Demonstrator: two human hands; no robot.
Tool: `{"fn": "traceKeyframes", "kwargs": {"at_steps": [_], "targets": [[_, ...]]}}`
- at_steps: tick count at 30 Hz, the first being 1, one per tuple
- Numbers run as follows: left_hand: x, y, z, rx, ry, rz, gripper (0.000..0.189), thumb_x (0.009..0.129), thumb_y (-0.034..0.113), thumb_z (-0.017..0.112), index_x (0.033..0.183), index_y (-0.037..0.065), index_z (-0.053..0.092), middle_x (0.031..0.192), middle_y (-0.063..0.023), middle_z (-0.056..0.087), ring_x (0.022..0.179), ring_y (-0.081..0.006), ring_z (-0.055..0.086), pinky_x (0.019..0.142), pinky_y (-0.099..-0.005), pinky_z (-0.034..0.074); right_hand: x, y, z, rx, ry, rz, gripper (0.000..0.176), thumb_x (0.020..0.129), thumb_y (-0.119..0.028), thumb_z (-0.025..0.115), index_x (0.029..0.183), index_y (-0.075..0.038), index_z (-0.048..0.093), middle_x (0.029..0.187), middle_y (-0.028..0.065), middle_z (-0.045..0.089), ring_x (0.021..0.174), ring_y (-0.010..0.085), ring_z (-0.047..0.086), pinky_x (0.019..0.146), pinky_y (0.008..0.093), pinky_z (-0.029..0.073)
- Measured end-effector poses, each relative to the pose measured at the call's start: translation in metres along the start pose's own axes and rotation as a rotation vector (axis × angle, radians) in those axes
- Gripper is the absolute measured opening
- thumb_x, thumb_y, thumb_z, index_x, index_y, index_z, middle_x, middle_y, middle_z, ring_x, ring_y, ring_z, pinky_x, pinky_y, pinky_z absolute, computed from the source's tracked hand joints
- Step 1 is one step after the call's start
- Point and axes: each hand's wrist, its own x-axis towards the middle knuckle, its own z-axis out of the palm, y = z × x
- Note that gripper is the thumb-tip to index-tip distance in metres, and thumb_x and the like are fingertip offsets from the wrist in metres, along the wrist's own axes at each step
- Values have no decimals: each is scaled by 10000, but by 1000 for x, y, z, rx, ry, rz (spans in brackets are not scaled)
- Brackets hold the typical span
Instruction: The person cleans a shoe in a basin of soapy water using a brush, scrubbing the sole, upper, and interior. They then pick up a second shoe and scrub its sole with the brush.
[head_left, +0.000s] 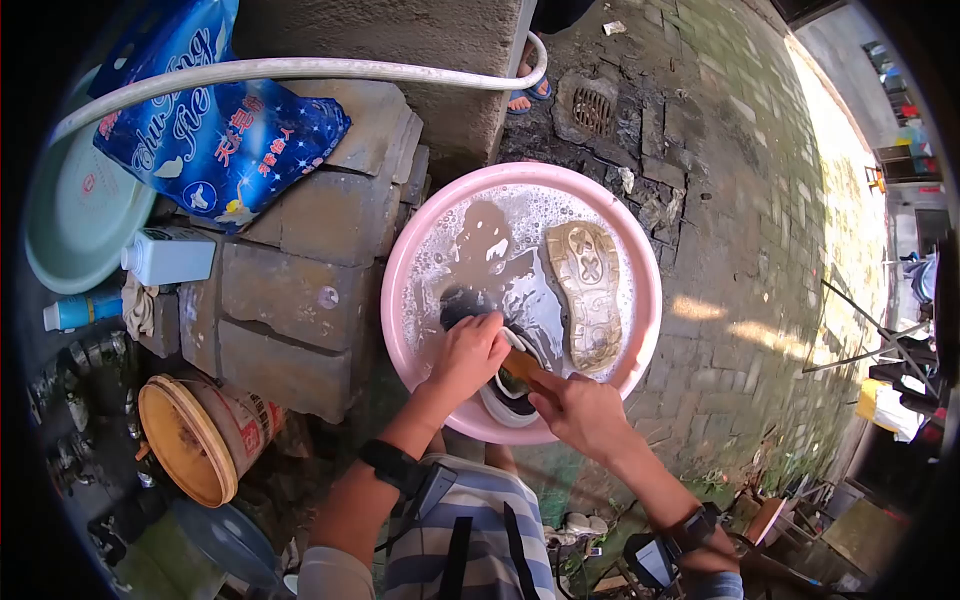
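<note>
A pink basin (395, 330) of soapy water stands on the ground in front of me. My left hand (470, 355) is closed on the edge of a dark shoe (508, 408) with white trim, which sits partly in the water at the near side. My right hand (585, 410) grips a brown wooden-handled brush (522, 368) whose front end reaches into the shoe's opening; its bristles are hidden. Beside them, on the basin's right, a second shoe (585, 295) lies with its muddy, pale sole facing up.
To the left, a blue detergent bag (220, 140) and a white bottle (175, 257) rest on stacked blocks (290, 280). A green basin (80, 220), a blue bottle (80, 312) and a tipped bucket (190, 440) are nearby. A white hose (300, 68) crosses above. Another person's sandalled foot (520, 102) shows near a drain grate (592, 110).
</note>
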Motion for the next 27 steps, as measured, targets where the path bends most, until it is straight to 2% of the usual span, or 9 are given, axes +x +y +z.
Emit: {"fn": "traceKeyframes", "kwargs": {"at_steps": [5,9,15,17,19,21,23,24,27], "targets": [[-13,-6,14,-112,42,-153,124,731,51,537,746,30,416,661,-149,507,653,-358,520,570,-461,412,32,-11,38,36,109,48,383,834,-340,511,1201,-237,481,844,169,614,723,349,616,622,451,490],[-17,-13,16,-193,101,-71,128,736,53,542,753,29,417,664,-156,507,649,-365,516,563,-464,401,34,-23,46,16,116,181,409,823,-358,537,1218,-266,487,843,154,604,726,319,619,627,430,491],[-14,-21,-5,-224,-90,-116,152,777,72,567,876,18,464,800,-183,576,747,-385,552,646,-429,444,46,-15,51,16,172,114,408,803,-374,558,1194,-270,508,855,147,607,749,329,614,663,433,486],[-9,-26,-24,-259,-248,-116,263,767,86,605,990,30,479,976,-176,573,909,-365,546,772,-409,448,46,-8,42,-15,164,118,382,809,-375,544,1170,-253,521,870,153,623,775,315,624,654,415,495],[-6,-31,-41,-138,-213,104,413,745,73,632,1113,41,448,1161,-158,481,1083,-352,461,913,-406,386,49,1,36,186,33,163,366,811,-385,545,1153,-253,542,917,185,627,825,340,613,701,399,491],[-3,-40,-57,85,-317,22,678,692,70,674,1282,44,340,1333,-181,295,1219,-362,325,1014,-413,299,52,13,34,221,-9,191,383,846,-361,540,1184,-181,537,930,142,648,812,288,632,720,337,487],[-1,-49,-56,307,-373,-69,768,691,78,685,1333,32,266,1361,-216,244,1252,-369,288,1024,-418,286,57,34,46,822,22,77,427,880,-322,530,1224,-71,499,953,71,647,795,203,623,738,286,473],[3,-50,-52,306,-374,-73,768,691,78,685,1333,32,266,1361,-216,244,1252,-369,288,1024,-418,286,54,24,28,1009,-58,222,359,886,-261,557,1153,-21,551,755,-43,538,534,49,409,471,188,327],[17,-56,-41,233,-366,-93,821,702,121,701,1354,15,213,1370,-243,222,1273,-374,260,1032,-409,275,53,44,28,1468,-289,371,371,877,-271,571,1196,-85,536,691,-48,452,494,24,301,431,168,221]]}}
